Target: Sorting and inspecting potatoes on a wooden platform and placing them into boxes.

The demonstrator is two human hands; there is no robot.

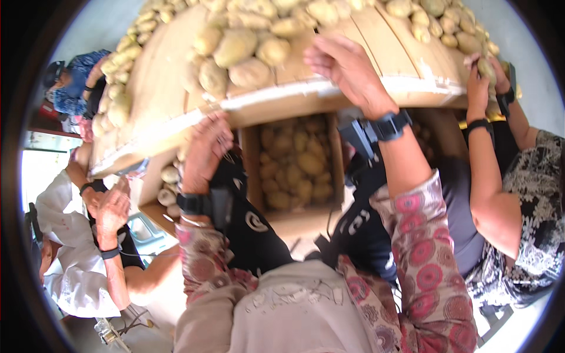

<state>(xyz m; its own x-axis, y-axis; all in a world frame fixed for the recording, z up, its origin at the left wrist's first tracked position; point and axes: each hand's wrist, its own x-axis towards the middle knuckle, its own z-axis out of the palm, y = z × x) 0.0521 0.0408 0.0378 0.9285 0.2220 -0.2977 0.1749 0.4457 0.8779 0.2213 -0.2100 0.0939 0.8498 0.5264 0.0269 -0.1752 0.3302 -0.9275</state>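
Observation:
My right hand [344, 67] reaches over the sloping cardboard-covered table [365, 44], fingers stretched out and slightly blurred, with nothing visible in it. At the table's near edge, my left hand [206, 147] hangs with loosely bent fingers, and no object shows in it. Beyond and between my hands lies a heap of potatoes [236, 47] on the cardboard. Under the edge, between my knees, stands a cardboard box [300, 223] holding many potatoes [297, 162]. Both my wrists wear black straps with devices.
On the right a co-worker's hands [485, 70] hold a potato. To the left are another person's hands [112, 209] and a light blue stool [147, 232]. A second box of potatoes [169, 194] stands beside my left forearm. More potatoes [120, 109] line the table's far left.

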